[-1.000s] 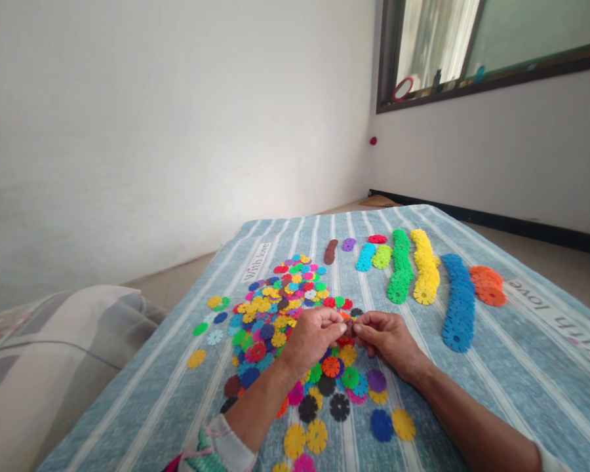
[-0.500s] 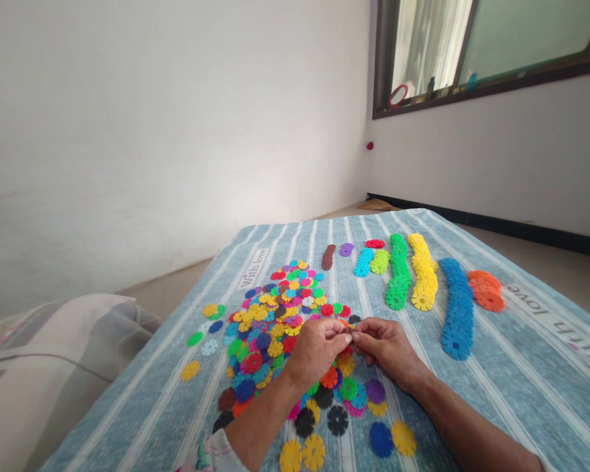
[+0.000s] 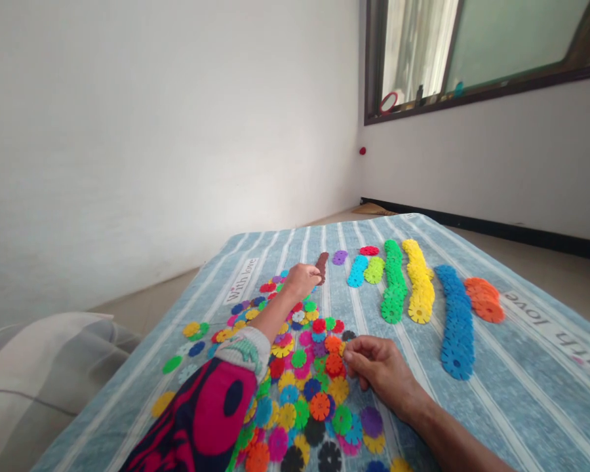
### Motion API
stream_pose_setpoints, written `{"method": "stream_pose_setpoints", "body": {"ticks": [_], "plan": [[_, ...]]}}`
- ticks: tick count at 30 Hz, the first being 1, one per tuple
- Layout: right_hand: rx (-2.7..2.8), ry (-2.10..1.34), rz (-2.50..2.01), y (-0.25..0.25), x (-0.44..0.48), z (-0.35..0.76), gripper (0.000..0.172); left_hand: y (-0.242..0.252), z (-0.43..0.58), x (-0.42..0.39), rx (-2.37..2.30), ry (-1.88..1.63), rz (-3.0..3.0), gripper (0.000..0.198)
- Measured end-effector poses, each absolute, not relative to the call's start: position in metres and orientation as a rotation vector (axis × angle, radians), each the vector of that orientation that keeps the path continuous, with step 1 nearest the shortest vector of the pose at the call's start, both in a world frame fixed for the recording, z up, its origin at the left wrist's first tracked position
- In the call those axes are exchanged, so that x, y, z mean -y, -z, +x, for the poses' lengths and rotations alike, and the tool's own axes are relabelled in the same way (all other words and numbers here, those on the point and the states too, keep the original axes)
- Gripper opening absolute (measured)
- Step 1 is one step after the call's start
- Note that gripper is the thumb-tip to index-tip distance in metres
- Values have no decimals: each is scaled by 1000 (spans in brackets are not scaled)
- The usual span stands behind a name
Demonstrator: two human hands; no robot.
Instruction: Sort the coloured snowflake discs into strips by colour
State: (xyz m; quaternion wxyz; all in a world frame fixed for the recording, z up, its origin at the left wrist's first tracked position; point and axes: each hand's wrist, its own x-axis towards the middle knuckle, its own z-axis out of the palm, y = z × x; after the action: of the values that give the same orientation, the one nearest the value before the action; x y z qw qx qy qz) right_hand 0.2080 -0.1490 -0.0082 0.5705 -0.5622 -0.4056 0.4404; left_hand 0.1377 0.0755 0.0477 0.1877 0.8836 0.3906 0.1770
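Note:
My left hand [image 3: 302,280] reaches over the far end of the mixed pile. Its fingers pinch at the near end of a short row of brown snowflake discs [image 3: 323,264], on what seems to be a brown disc partly hidden by the fingertips. At the right side of the pile of multicoloured plastic snowflake discs [image 3: 299,358] is my right hand [image 3: 378,364], thumb and forefinger pressed together. A yellow edge shows by those fingertips; whether it is held or lies in the pile I cannot make out.
Overlapping rows of green [image 3: 394,282], yellow [image 3: 419,282], blue [image 3: 455,321] and orange discs [image 3: 484,300] lie right. Purple [image 3: 339,257], red [image 3: 369,250], light-blue [image 3: 357,271] and lime discs [image 3: 374,269] lie farther back. A striped cloth [image 3: 511,406] covers the surface.
My hands were together over the pile. The left has moved forward to the brown row, which now reaches nearer; the right stays by the pile. The view has shifted slightly.

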Motion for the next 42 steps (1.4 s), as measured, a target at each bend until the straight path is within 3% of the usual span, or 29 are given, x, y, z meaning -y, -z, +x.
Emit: {"method": "stream_pose_setpoints", "body": {"ticks": [9,33,42], "plan": [[963,-1060,-1325,7,148,208,26,-34,162,-111,-1159,-366,2697,23],[968,-1078,-1298,11,147,208,23,-26,149,-92,-1334,-346,2865,25],[1002,-1045,-1314,8,150,208,24,-22,107,-67,-1137,-312,2917,20]]}}
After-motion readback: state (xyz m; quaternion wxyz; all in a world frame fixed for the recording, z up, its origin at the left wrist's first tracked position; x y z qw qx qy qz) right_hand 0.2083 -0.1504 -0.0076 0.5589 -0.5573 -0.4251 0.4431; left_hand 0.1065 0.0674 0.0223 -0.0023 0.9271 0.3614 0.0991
